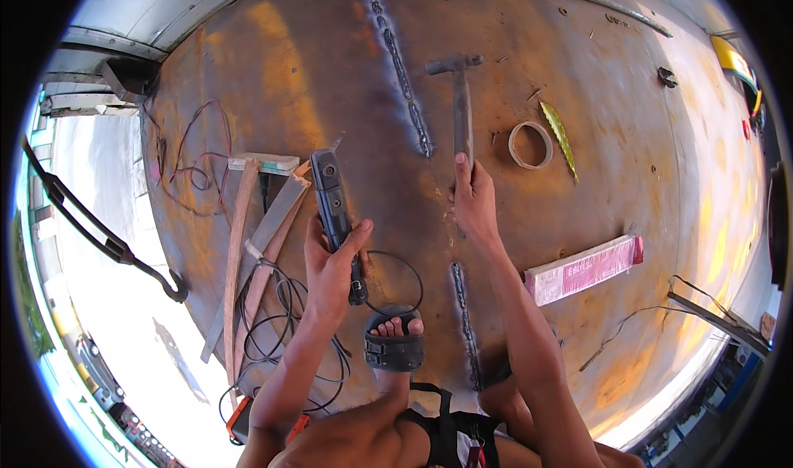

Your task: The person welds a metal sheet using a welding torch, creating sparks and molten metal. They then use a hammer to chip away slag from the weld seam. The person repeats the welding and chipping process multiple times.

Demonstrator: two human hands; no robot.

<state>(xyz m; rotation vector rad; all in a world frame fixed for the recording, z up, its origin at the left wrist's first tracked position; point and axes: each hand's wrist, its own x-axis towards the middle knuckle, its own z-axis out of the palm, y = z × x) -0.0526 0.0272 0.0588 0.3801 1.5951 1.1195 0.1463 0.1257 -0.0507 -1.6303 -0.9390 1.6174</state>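
- While the left hand (pixel 332 271) wraps around a smooth, oblong black device (pixel 330 199), the right hand (pixel 474 199) grips a hammer (pixel 462 109) by its handle.
- Both are held over the middle of a rust-blotched metal plate (pixel 603 191), either side of a lumpy weld bead (pixel 398 61).
- Toward the plate's left edge lie flat wooden strips (pixel 239 241).
- Nearer the right edge: thin-walled ring (pixel 543 162), spiny green leaf (pixel 560 140), boxy pinkish packet (pixel 585 271).

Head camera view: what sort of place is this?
Probably a welding or metalworking area: the rust-stained brown metal floor carries rough, dark-gray weld beads, and the right hand grips a long-handled, T-shaped gray hammer.
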